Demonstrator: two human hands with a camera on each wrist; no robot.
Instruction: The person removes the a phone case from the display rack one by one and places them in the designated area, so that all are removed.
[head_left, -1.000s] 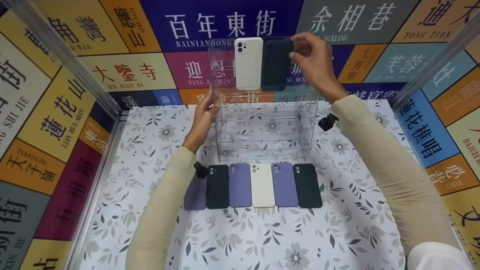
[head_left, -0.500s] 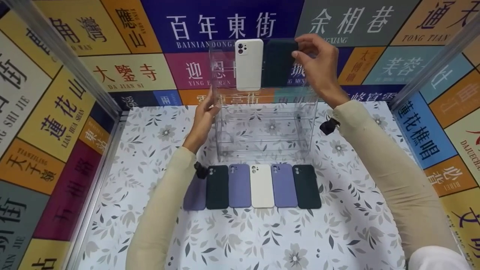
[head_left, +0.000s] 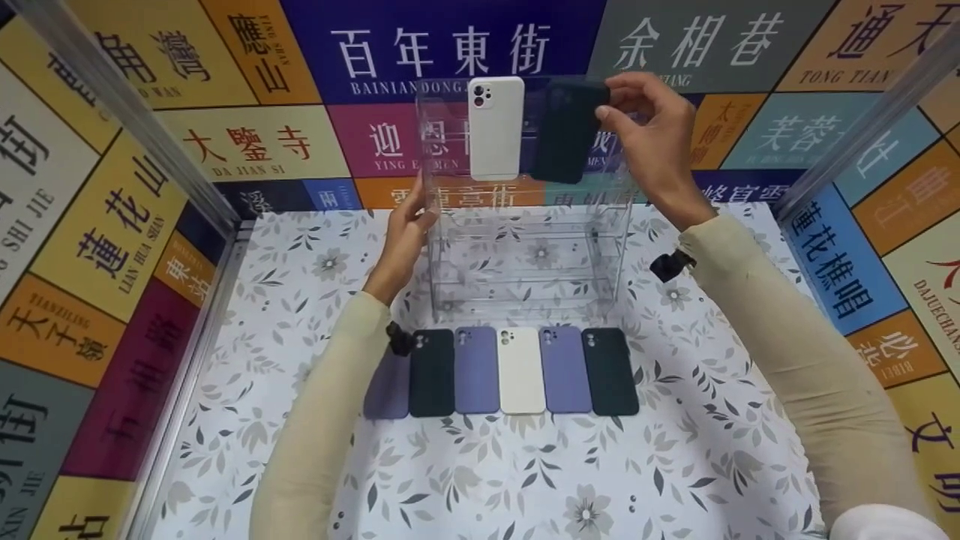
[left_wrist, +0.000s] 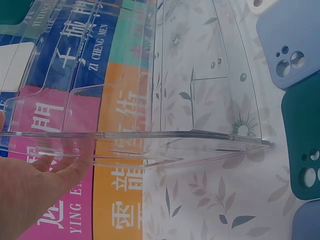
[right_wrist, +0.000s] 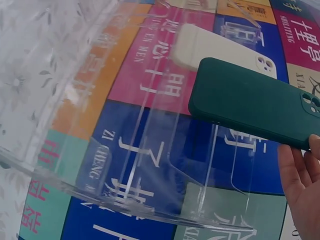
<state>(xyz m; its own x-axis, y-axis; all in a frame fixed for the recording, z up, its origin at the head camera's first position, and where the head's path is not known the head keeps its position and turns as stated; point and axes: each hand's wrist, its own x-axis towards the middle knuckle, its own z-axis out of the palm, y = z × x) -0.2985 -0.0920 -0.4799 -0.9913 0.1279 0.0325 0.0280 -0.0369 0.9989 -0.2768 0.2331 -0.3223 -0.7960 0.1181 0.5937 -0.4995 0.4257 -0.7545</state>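
Observation:
My right hand (head_left: 656, 135) pinches a dark green phone case (head_left: 568, 133) by its upper right edge, at the top of a clear acrylic display rack (head_left: 529, 300). The right wrist view shows this green case (right_wrist: 250, 102) tilted, its lower end over part of a white phone case (right_wrist: 215, 47). That white case (head_left: 495, 129) stands upright on the rack's top tier, left of the green one. With my left hand (head_left: 405, 236) I hold the rack's left side; the left wrist view has the fingers (left_wrist: 65, 170) against the outside of the clear side panel.
In front of the rack, several phone cases lie side by side on the floral tabletop (head_left: 480, 480): purple (head_left: 478, 371), white (head_left: 521, 371) and dark green (head_left: 611, 371) among them. My left sleeve partly covers the leftmost purple case (head_left: 388, 394). Sign-printed walls (head_left: 442, 45) enclose the table.
My right hand has drifted right and slightly down with the green phone case, which now leans and stands apart from the white one. The left hand stays on the rack.

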